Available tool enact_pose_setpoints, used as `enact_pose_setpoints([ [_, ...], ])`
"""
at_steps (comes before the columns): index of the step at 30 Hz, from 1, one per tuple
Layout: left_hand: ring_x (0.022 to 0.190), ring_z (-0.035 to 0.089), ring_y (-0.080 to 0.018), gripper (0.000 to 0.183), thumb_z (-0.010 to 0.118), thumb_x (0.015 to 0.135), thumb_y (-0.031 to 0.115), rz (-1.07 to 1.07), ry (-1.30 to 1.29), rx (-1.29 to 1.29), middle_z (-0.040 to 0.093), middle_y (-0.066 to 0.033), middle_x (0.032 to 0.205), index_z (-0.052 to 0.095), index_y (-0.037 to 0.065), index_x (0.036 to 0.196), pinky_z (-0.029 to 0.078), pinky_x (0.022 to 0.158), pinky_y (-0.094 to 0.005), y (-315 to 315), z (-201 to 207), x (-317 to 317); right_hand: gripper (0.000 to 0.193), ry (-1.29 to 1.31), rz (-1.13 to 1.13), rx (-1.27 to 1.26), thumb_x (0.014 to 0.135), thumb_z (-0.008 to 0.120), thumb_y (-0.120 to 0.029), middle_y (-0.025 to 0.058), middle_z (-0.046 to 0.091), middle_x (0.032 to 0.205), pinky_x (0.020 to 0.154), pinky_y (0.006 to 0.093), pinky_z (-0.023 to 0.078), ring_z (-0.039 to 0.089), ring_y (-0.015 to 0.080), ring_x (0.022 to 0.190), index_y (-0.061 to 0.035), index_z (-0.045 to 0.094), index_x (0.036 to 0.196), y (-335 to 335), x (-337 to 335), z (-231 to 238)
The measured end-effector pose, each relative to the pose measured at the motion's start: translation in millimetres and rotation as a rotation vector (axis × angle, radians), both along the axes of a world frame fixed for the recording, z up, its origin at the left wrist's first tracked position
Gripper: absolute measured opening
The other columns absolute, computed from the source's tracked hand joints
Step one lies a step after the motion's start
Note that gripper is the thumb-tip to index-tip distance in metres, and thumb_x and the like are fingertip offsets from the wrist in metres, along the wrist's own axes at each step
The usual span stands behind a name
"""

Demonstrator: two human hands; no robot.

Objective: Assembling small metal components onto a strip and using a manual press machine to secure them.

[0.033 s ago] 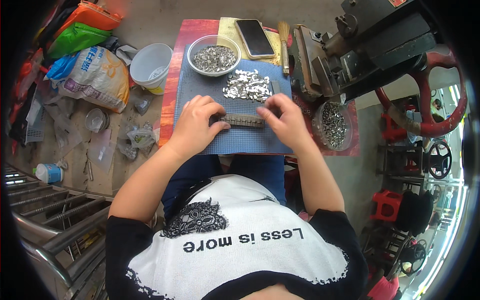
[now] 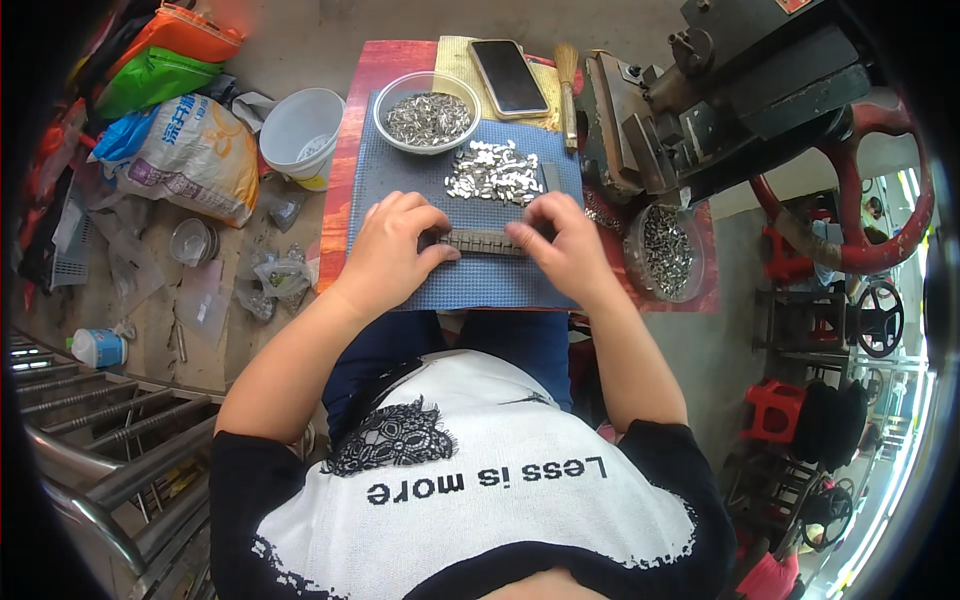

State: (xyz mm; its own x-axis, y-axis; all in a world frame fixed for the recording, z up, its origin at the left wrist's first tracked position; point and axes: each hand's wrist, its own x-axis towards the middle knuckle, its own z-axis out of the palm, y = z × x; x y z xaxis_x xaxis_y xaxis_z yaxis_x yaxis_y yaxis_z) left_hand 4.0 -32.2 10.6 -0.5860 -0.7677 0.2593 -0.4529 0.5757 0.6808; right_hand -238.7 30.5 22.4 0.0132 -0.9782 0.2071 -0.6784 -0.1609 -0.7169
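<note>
A dark, notched metal bar (image 2: 482,242) lies crosswise on the blue textured mat (image 2: 500,290). My left hand (image 2: 393,240) is closed around its left end, thumb along the near side. At the other end, my right hand (image 2: 562,240) has curled fingers and its thumb laid over the bar; the fingertips are partly hidden. Just beyond the bar is a loose pile of small, shiny metal pieces (image 2: 493,172). A clear round bowl (image 2: 428,148) full of similar small grey pieces stands at the mat's far left. Behind my right hand lies a flat grey metal strip (image 2: 551,178).
A phone (image 2: 510,77) and a brush (image 2: 568,100) lie at the table's far edge. On the right stand a heavy press (image 2: 740,110) with a red handwheel and a clear tub (image 2: 668,262) of metal pieces. A white bucket (image 2: 300,130) and sacks (image 2: 185,155) sit left.
My right hand has shifted slightly left, and its thumb now overlaps the right end of the bar. My left hand has stayed in place.
</note>
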Motion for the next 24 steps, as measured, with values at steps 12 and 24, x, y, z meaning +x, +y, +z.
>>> enact_pose_setpoints([
  [12,0.118,0.055,-0.0268,0.045,0.072,0.082,0.014,0.058,-0.67,-0.293,0.064,-0.0097,0.117,0.069,0.017,0.127,0.045,0.101,-0.0437,-120.4,64.9,-12.6,0.025,0.007,-0.052,-0.226,0.089,0.073,-0.025,0.0089,0.058,0.082,0.078,0.0379,0.042,0.054,0.029,0.085,-0.0033,0.062,0.082,8.7,11.9,-16.0],
  [24,0.103,0.06,-0.0255,0.027,0.073,0.077,0.016,-0.121,-0.41,-0.341,0.071,-0.0063,0.094,0.077,0.01,0.103,0.041,0.09,-0.0422,-135.7,40.6,-26.9,0.02,-0.054,-0.063,-0.213,0.091,0.07,-0.02,0.0107,0.06,0.083,0.076,0.0378,0.044,0.054,0.0294,0.083,-0.0017,0.064,0.084,-4.5,11.9,-4.0],
])
